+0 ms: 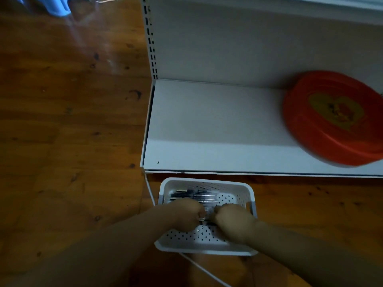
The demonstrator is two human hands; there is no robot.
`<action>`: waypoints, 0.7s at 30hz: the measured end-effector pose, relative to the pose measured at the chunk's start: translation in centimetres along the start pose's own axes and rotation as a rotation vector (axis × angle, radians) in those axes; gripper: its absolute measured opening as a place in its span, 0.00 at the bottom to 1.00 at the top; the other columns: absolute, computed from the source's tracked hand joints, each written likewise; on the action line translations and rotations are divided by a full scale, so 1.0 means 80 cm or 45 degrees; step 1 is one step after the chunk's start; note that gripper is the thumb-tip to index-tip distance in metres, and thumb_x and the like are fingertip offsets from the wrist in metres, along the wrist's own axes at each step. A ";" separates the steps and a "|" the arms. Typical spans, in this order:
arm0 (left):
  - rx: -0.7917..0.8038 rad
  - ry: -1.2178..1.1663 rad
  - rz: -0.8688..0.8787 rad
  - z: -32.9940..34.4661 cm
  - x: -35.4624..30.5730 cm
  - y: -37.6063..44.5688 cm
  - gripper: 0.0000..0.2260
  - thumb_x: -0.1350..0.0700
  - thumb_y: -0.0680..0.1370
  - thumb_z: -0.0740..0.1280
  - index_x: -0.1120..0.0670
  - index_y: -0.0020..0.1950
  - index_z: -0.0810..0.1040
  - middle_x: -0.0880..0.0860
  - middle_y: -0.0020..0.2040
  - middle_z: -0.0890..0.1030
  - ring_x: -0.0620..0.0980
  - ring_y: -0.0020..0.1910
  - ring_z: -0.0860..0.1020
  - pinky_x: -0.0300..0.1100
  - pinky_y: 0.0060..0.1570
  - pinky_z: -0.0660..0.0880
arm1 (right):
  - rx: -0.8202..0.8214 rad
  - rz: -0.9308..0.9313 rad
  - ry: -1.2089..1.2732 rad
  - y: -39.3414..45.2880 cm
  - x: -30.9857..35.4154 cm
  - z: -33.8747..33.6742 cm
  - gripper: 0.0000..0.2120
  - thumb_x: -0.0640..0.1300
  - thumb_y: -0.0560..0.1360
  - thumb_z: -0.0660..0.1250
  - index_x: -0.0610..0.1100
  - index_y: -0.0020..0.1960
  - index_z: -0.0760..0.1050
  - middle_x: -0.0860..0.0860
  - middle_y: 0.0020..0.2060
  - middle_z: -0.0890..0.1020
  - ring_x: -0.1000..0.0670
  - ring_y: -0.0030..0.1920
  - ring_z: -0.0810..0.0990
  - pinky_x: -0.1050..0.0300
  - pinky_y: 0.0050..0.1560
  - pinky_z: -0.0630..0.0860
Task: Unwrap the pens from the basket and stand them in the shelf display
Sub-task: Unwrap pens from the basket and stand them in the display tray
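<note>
White perforated plastic basket [207, 244] sits on the wooden floor [68, 131], right in front of the bottom shelf [207, 125] of a white shelving unit, at about 6 o'clock in the view. Both hands are down inside it. The left hand [186, 213] has its fingers curled tight around a clear-wrapped bundle of pens [204, 214], and the right hand [233, 221] is doing the same just beside it, so both have a clenched grip on that same pack, knuckles nearly touching in the middle of the basket. It's blurry there, so I can't tell exactly how the fingertips sit on the wrap.

More wrapped pens [192, 195] with dark barrels lie flat in the far left part of the basket, towards 11 o'clock from the hands, against the far wall.

The shelf is at 12 o'clock from the basket, with a slotted upright [150, 38] on its left edge. A red oval tin [333, 119] with a gold heart-ish design on the lid sits on the shelf's right end, at roughly 2 o'clock, partly cut off by the frame edge. A white cable [151, 193] runs along the floor past the basket's left side and out underneath it towards 6 o'clock. Something light blue [51, 5] is on the floor way up at 10 o'clock.
</note>
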State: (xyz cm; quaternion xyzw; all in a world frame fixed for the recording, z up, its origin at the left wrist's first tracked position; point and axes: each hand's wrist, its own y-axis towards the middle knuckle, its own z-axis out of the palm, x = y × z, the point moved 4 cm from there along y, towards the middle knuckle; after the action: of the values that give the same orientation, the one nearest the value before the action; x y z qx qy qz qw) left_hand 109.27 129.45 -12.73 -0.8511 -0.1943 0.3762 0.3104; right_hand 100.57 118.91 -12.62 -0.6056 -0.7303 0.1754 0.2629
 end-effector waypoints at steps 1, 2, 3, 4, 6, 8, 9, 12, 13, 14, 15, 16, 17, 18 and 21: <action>0.002 -0.019 0.008 -0.006 0.001 0.001 0.11 0.62 0.80 0.61 0.57 0.60 0.78 0.56 0.50 0.80 0.55 0.50 0.78 0.49 0.51 0.76 | -0.057 0.000 0.042 -0.002 -0.005 -0.011 0.11 0.44 0.80 0.63 0.43 0.60 0.76 0.45 0.52 0.79 0.44 0.50 0.79 0.47 0.51 0.78; -0.002 -0.055 0.024 -0.015 0.001 0.001 0.10 0.61 0.80 0.62 0.57 0.58 0.80 0.56 0.50 0.81 0.55 0.50 0.80 0.50 0.51 0.77 | -0.121 -0.007 0.084 -0.005 -0.012 -0.021 0.11 0.45 0.79 0.63 0.43 0.58 0.77 0.45 0.50 0.79 0.44 0.49 0.79 0.49 0.49 0.77; -0.012 -0.119 0.048 -0.025 0.002 0.001 0.09 0.61 0.79 0.63 0.56 0.57 0.80 0.55 0.49 0.82 0.55 0.49 0.81 0.50 0.50 0.78 | -0.184 -0.019 0.106 -0.009 -0.018 -0.031 0.10 0.45 0.77 0.63 0.44 0.55 0.77 0.46 0.48 0.79 0.45 0.47 0.79 0.51 0.45 0.75; -0.026 -0.207 0.078 -0.037 0.001 -0.001 0.09 0.60 0.79 0.65 0.55 0.56 0.81 0.53 0.47 0.83 0.52 0.46 0.83 0.48 0.49 0.79 | -0.240 -0.028 0.109 -0.013 -0.026 -0.040 0.09 0.45 0.76 0.63 0.44 0.52 0.77 0.46 0.45 0.79 0.46 0.43 0.78 0.53 0.41 0.72; -0.060 -0.402 0.118 -0.062 -0.003 -0.008 0.10 0.58 0.79 0.68 0.52 0.59 0.81 0.50 0.45 0.85 0.46 0.40 0.84 0.44 0.50 0.81 | -0.346 -0.025 0.125 -0.024 -0.039 -0.056 0.07 0.46 0.75 0.63 0.45 0.50 0.76 0.48 0.43 0.78 0.49 0.39 0.75 0.54 0.37 0.70; -0.141 -0.568 0.126 -0.088 -0.006 -0.014 0.10 0.57 0.78 0.71 0.53 0.59 0.82 0.53 0.46 0.86 0.44 0.37 0.84 0.42 0.48 0.81 | -0.415 0.004 0.169 -0.036 -0.053 -0.066 0.09 0.49 0.77 0.64 0.47 0.54 0.76 0.52 0.45 0.78 0.52 0.41 0.75 0.55 0.38 0.74; -0.193 -0.625 0.125 -0.100 -0.007 -0.017 0.09 0.57 0.77 0.71 0.53 0.57 0.83 0.53 0.45 0.86 0.44 0.37 0.84 0.40 0.45 0.81 | -0.444 0.017 0.191 -0.041 -0.059 -0.070 0.10 0.50 0.77 0.64 0.48 0.56 0.76 0.53 0.46 0.77 0.53 0.42 0.75 0.56 0.40 0.75; -0.333 -0.689 0.150 -0.129 -0.010 -0.031 0.07 0.59 0.77 0.72 0.55 0.54 0.83 0.53 0.42 0.86 0.47 0.39 0.84 0.37 0.42 0.79 | -0.500 0.034 0.251 -0.057 -0.075 -0.085 0.08 0.51 0.78 0.64 0.50 0.55 0.76 0.56 0.45 0.76 0.56 0.42 0.74 0.64 0.39 0.71; -0.362 -0.717 0.165 -0.137 -0.012 -0.036 0.07 0.60 0.77 0.72 0.56 0.54 0.83 0.54 0.42 0.86 0.48 0.40 0.85 0.38 0.42 0.79 | -0.514 0.043 0.267 -0.062 -0.078 -0.092 0.06 0.51 0.77 0.65 0.50 0.52 0.76 0.57 0.44 0.75 0.56 0.41 0.74 0.66 0.38 0.68; -0.386 -0.761 0.183 -0.145 -0.015 -0.042 0.07 0.61 0.77 0.72 0.57 0.54 0.82 0.55 0.43 0.86 0.49 0.41 0.85 0.38 0.42 0.80 | -0.532 0.052 0.298 -0.068 -0.081 -0.099 0.05 0.50 0.77 0.66 0.51 0.50 0.76 0.58 0.42 0.75 0.56 0.40 0.74 0.67 0.37 0.67; -0.403 -0.818 0.208 -0.153 -0.020 -0.049 0.07 0.62 0.76 0.72 0.58 0.54 0.82 0.56 0.43 0.86 0.50 0.41 0.84 0.39 0.43 0.80 | -0.559 0.060 0.348 -0.075 -0.082 -0.108 0.04 0.50 0.76 0.67 0.51 0.48 0.76 0.58 0.41 0.76 0.57 0.39 0.74 0.67 0.36 0.67; -0.418 -0.892 0.240 -0.160 -0.026 -0.055 0.07 0.63 0.76 0.72 0.58 0.54 0.82 0.57 0.44 0.86 0.51 0.42 0.84 0.41 0.45 0.81 | -0.593 0.060 0.410 -0.081 -0.083 -0.116 0.04 0.50 0.76 0.68 0.51 0.46 0.75 0.58 0.39 0.76 0.57 0.39 0.75 0.67 0.36 0.68; -0.432 -0.971 0.277 -0.167 -0.032 -0.061 0.07 0.63 0.76 0.72 0.59 0.54 0.82 0.59 0.45 0.85 0.52 0.43 0.84 0.42 0.46 0.81 | -0.634 0.053 0.475 -0.086 -0.083 -0.124 0.05 0.50 0.76 0.69 0.51 0.44 0.75 0.58 0.37 0.76 0.57 0.38 0.76 0.67 0.36 0.69; -0.451 -1.038 0.315 -0.175 -0.039 -0.067 0.07 0.63 0.76 0.72 0.59 0.54 0.82 0.59 0.45 0.85 0.53 0.43 0.84 0.43 0.47 0.80 | -0.674 0.040 0.539 -0.091 -0.082 -0.132 0.06 0.50 0.76 0.70 0.51 0.43 0.74 0.58 0.35 0.76 0.57 0.37 0.76 0.66 0.36 0.69; -0.524 -1.102 0.385 -0.193 -0.060 -0.081 0.07 0.62 0.77 0.72 0.59 0.54 0.82 0.52 0.43 0.85 0.51 0.44 0.82 0.44 0.47 0.79 | -0.755 0.017 0.708 -0.104 -0.077 -0.151 0.09 0.51 0.76 0.71 0.52 0.41 0.73 0.56 0.32 0.78 0.54 0.35 0.78 0.62 0.35 0.73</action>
State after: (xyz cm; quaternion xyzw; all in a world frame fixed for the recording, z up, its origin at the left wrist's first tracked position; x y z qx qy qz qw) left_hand 117.31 125.61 2.20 -0.6792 -0.2499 0.6894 -0.0310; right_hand 101.93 110.43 0.76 -0.6842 -0.6465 -0.2114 0.2632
